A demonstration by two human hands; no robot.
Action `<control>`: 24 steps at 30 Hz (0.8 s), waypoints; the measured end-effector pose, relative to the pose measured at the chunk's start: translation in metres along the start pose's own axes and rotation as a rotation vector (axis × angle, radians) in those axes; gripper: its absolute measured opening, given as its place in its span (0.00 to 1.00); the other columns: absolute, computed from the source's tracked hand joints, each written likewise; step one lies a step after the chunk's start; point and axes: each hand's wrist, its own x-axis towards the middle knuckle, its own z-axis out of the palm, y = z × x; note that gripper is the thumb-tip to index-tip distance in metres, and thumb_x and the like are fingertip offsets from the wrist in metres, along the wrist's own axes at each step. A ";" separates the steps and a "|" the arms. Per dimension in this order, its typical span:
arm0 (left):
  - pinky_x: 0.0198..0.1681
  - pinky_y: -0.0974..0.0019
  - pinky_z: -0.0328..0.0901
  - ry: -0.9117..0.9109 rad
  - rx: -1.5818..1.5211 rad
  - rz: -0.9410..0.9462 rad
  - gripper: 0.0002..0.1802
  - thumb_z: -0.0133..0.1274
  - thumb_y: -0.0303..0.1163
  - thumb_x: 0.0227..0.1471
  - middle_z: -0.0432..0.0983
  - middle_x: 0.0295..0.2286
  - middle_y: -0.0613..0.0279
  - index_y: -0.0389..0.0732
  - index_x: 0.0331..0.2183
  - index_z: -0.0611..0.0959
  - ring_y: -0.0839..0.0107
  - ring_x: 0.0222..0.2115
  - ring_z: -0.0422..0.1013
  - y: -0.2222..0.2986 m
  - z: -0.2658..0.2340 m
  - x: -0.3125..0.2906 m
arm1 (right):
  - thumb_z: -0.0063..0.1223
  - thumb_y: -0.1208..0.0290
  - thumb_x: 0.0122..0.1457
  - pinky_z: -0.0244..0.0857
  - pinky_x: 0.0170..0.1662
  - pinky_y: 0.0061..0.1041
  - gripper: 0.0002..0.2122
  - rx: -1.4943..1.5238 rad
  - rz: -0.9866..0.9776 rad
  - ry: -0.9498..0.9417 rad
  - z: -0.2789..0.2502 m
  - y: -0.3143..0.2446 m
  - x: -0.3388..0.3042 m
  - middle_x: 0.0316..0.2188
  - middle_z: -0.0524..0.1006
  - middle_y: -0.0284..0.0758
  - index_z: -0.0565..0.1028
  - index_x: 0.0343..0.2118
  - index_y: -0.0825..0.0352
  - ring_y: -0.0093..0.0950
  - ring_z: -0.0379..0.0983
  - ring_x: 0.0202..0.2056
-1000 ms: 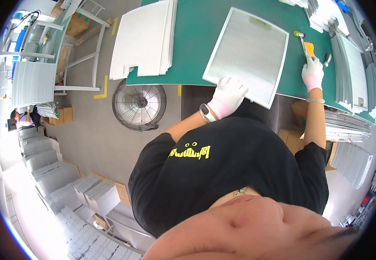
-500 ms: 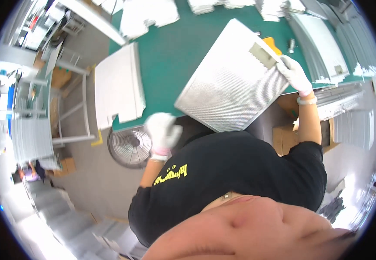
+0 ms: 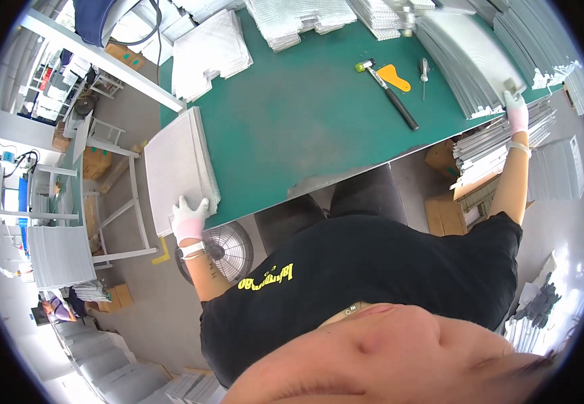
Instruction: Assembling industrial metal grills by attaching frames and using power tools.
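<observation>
My left hand point(image 3: 190, 221), in a white glove, rests with fingers spread on the near end of a stack of pale mesh sheets point(image 3: 179, 158) at the table's left edge. Far to the right, my gloved right hand point(image 3: 517, 113) holds the near corner of a silvery mesh panel point(image 3: 482, 57), beside a small grey patch point(image 3: 512, 85). That panel lies on top of a stack of similar thin panels point(image 3: 445, 65). My fingers' undersides there are hidden.
On the green table point(image 3: 272, 128) lie a black-handled hammer point(image 3: 394, 97), a yellow scraper point(image 3: 393, 77) and a screwdriver point(image 3: 424, 75). More mesh sheets point(image 3: 211, 57) are stacked along the back. A round fan point(image 3: 228, 250) stands below the near left edge, cardboard boxes point(image 3: 443, 215) below the right.
The mesh panel has gone from in front of me to the right-hand stack, along with my right hand. My left hand has moved left onto the sheets. The hammer is now uncovered.
</observation>
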 end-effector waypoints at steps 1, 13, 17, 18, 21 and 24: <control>0.62 0.52 0.61 -0.038 0.020 0.062 0.53 0.54 0.68 0.50 0.65 0.60 0.37 0.38 0.64 0.68 0.44 0.61 0.63 0.008 -0.001 0.010 | 0.52 0.54 0.62 0.70 0.51 0.40 0.29 -0.323 -0.105 0.043 -0.012 0.033 0.025 0.42 0.80 0.54 0.70 0.56 0.76 0.48 0.78 0.45; 0.48 0.67 0.69 0.172 -0.959 0.272 0.30 0.57 0.43 0.60 0.78 0.47 0.57 0.35 0.57 0.76 0.73 0.44 0.74 -0.061 -0.164 -0.043 | 0.53 0.61 0.66 0.71 0.44 0.36 0.20 -0.410 -0.914 0.225 0.081 -0.089 -0.153 0.35 0.81 0.46 0.75 0.57 0.63 0.39 0.79 0.35; 0.55 0.59 0.67 0.116 -0.617 0.522 0.30 0.62 0.42 0.52 0.78 0.51 0.54 0.39 0.54 0.80 0.63 0.51 0.74 0.065 -0.127 -0.106 | 0.54 0.71 0.63 0.72 0.46 0.30 0.15 -0.012 -0.961 -0.066 0.155 -0.146 -0.250 0.36 0.81 0.41 0.78 0.52 0.66 0.36 0.80 0.38; 0.53 0.59 0.68 0.104 -0.533 0.620 0.30 0.63 0.45 0.51 0.78 0.49 0.53 0.40 0.53 0.80 0.59 0.48 0.76 0.091 -0.092 -0.105 | 0.55 0.73 0.62 0.71 0.47 0.30 0.13 0.105 -0.967 -0.185 0.179 -0.160 -0.271 0.38 0.81 0.41 0.79 0.49 0.67 0.36 0.79 0.39; 0.53 0.55 0.68 -0.129 -0.517 0.840 0.37 0.53 0.57 0.57 0.76 0.49 0.44 0.36 0.55 0.76 0.48 0.49 0.75 0.170 -0.011 -0.119 | 0.59 0.68 0.56 0.63 0.58 0.39 0.19 0.087 -1.198 -0.470 0.256 -0.179 -0.302 0.48 0.79 0.43 0.78 0.51 0.64 0.43 0.73 0.53; 0.53 0.53 0.68 -0.303 -0.295 1.050 0.44 0.45 0.64 0.59 0.77 0.48 0.41 0.31 0.56 0.75 0.48 0.47 0.75 0.208 -0.008 -0.090 | 0.51 0.67 0.58 0.50 0.67 0.46 0.22 -0.367 -1.264 -0.642 0.323 -0.150 -0.301 0.61 0.70 0.43 0.74 0.56 0.61 0.46 0.61 0.64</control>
